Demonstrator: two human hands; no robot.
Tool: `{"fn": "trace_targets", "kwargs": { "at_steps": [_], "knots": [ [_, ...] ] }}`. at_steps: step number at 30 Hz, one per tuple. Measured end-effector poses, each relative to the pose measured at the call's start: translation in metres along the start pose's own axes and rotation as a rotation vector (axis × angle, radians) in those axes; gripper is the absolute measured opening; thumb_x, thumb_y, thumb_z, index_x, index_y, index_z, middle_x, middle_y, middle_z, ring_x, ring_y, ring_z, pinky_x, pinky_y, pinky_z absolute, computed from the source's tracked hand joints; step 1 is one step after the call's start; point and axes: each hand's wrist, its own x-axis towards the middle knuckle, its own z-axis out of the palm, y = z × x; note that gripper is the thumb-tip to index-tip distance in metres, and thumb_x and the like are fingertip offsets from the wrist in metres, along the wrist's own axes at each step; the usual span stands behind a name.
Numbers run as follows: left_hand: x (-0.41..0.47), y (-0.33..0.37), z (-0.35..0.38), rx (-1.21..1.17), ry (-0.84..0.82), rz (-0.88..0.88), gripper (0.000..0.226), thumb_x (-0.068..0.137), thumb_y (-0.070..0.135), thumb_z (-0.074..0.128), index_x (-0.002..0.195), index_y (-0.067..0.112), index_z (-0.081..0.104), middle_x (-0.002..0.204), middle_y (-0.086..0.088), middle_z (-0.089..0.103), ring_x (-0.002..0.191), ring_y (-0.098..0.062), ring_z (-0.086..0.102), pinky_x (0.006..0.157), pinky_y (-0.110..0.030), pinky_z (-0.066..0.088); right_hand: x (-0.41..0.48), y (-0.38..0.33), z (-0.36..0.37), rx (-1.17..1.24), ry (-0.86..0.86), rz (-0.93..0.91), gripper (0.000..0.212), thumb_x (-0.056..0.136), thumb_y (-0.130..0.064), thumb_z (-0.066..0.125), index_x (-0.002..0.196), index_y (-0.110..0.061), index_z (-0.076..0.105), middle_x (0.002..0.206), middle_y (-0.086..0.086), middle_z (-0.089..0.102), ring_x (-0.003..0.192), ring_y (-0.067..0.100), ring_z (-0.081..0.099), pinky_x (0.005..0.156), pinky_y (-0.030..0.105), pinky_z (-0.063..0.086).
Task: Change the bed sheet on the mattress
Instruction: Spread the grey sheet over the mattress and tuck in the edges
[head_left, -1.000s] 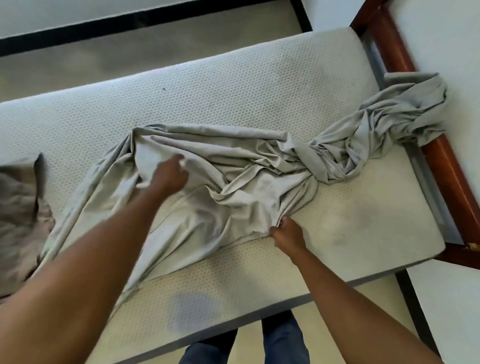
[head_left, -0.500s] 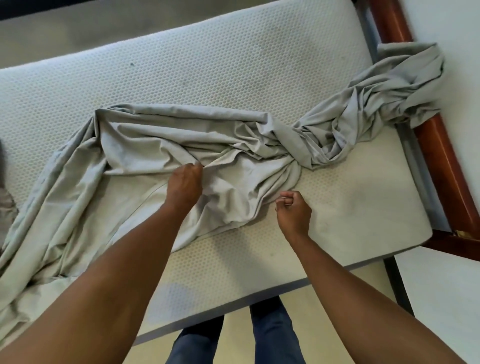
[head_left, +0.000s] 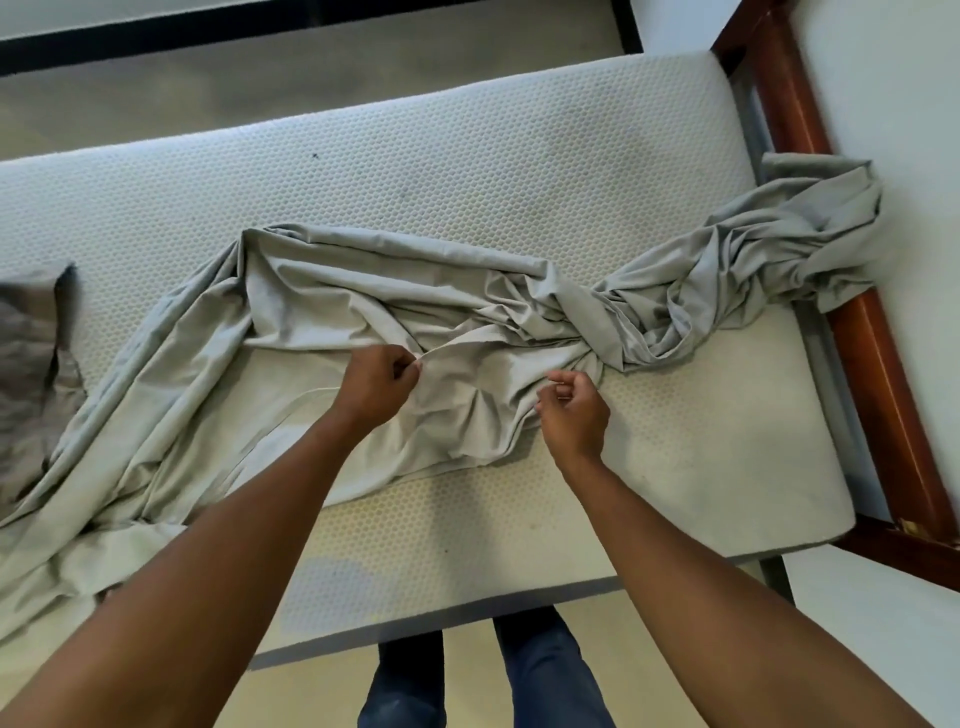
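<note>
A pale grey bed sheet (head_left: 322, 312) of soft, matte woven cloth lies rumpled across the middle of the frame, on top of the mattress (head_left: 467, 166). Its left part spreads in broad, shallow folds and spills over the near edge at the lower left. Its right part is twisted into a thick, rope-like knot of creases that ends in a bunched heap over the bed frame (head_left: 878, 384) at the right edge.

The mattress is a thick white slab with rounded corners. Its cover is knitted in a fine honeycomb pattern, yellowed toward the near side and bearing a dull grey stain near the lower centre. The bed frame is glossy reddish-brown wood with smooth rounded rails.

The left hand (head_left: 382, 387), at the centre of the frame, has its fingers curled in, and its thumb and fingertips pinch a small raised fold of the bed sheet. The right hand (head_left: 574, 413), just right of centre, hovers over the sheet's creased edge with fingers curled toward the thumb; whether any cloth is caught between them cannot be told.

A crumpled brownish-grey cloth (head_left: 26, 364) sits at the left edge. Blue denim legs (head_left: 545, 675) show at the bottom.
</note>
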Motion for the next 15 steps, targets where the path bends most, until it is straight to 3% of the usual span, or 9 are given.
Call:
{"fn": "trace_targets", "kwargs": {
  "at_steps": [2, 5, 7, 9, 11, 13, 15],
  "knots": [
    [-0.009, 0.006, 0.002, -0.043, -0.024, -0.001, 0.022, 0.095, 0.021, 0.065, 0.076, 0.010, 0.071, 0.061, 0.003, 0.062, 0.055, -0.007, 0.054, 0.054, -0.022, 0.038, 0.003, -0.009, 0.010, 0.002, -0.070, 0.017, 0.007, 0.084, -0.027, 0.065, 0.089, -0.025, 0.069, 0.079, -0.003, 0.075, 0.072, 0.017, 0.074, 0.075, 0.050, 0.062],
    [-0.029, 0.022, 0.005, -0.097, -0.142, 0.051, 0.023, 0.094, 0.021, 0.065, 0.072, 0.017, 0.068, 0.061, 0.009, 0.059, 0.055, -0.002, 0.052, 0.056, -0.022, 0.038, 0.009, -0.027, 0.024, -0.064, -0.218, 0.134, 0.037, 0.087, -0.051, 0.065, 0.082, -0.015, 0.071, 0.076, 0.000, 0.076, 0.075, 0.022, 0.075, 0.072, 0.049, 0.063],
    [-0.046, 0.032, 0.009, -0.099, -0.304, 0.136, 0.026, 0.092, 0.021, 0.067, 0.067, 0.026, 0.065, 0.062, 0.010, 0.060, 0.057, -0.002, 0.055, 0.060, -0.025, 0.040, 0.012, -0.032, 0.030, -0.059, -0.286, 0.246, 0.054, 0.081, -0.061, 0.071, 0.096, -0.009, 0.073, 0.093, 0.008, 0.076, 0.087, 0.027, 0.074, 0.069, 0.045, 0.065],
    [-0.062, 0.043, 0.016, -0.128, -0.539, 0.183, 0.015, 0.091, 0.019, 0.069, 0.077, 0.021, 0.072, 0.073, 0.008, 0.068, 0.067, -0.004, 0.062, 0.069, -0.029, 0.050, 0.016, -0.031, 0.031, -0.106, -0.256, 0.271, 0.066, 0.077, -0.053, 0.077, 0.120, -0.004, 0.067, 0.116, 0.014, 0.072, 0.104, 0.032, 0.070, 0.084, 0.047, 0.062],
    [-0.088, 0.057, 0.024, -0.147, -0.790, 0.214, 0.007, 0.092, 0.018, 0.070, 0.087, 0.016, 0.074, 0.079, 0.011, 0.069, 0.072, -0.002, 0.062, 0.078, -0.022, 0.050, 0.013, -0.023, 0.024, -0.104, -0.168, 0.274, 0.057, 0.084, -0.033, 0.073, 0.130, -0.002, 0.061, 0.127, 0.018, 0.068, 0.113, 0.034, 0.067, 0.094, 0.045, 0.057],
    [-0.117, 0.068, 0.038, -0.136, -1.021, 0.202, 0.006, 0.093, 0.018, 0.070, 0.094, 0.016, 0.076, 0.082, 0.011, 0.068, 0.076, -0.001, 0.059, 0.083, -0.020, 0.049, 0.003, -0.012, 0.005, -0.049, -0.053, 0.300, 0.043, 0.088, -0.019, 0.066, 0.126, 0.001, 0.062, 0.124, 0.020, 0.068, 0.111, 0.036, 0.067, 0.092, 0.040, 0.057],
    [-0.146, 0.073, 0.057, -0.072, -1.216, 0.159, 0.010, 0.092, 0.019, 0.071, 0.099, 0.013, 0.076, 0.089, 0.005, 0.067, 0.084, -0.009, 0.060, 0.086, -0.030, 0.052, -0.009, 0.009, -0.024, -0.041, 0.074, 0.308, 0.033, 0.090, -0.014, 0.060, 0.115, 0.006, 0.066, 0.117, 0.024, 0.069, 0.108, 0.040, 0.066, 0.086, 0.039, 0.053]
  ]
}}
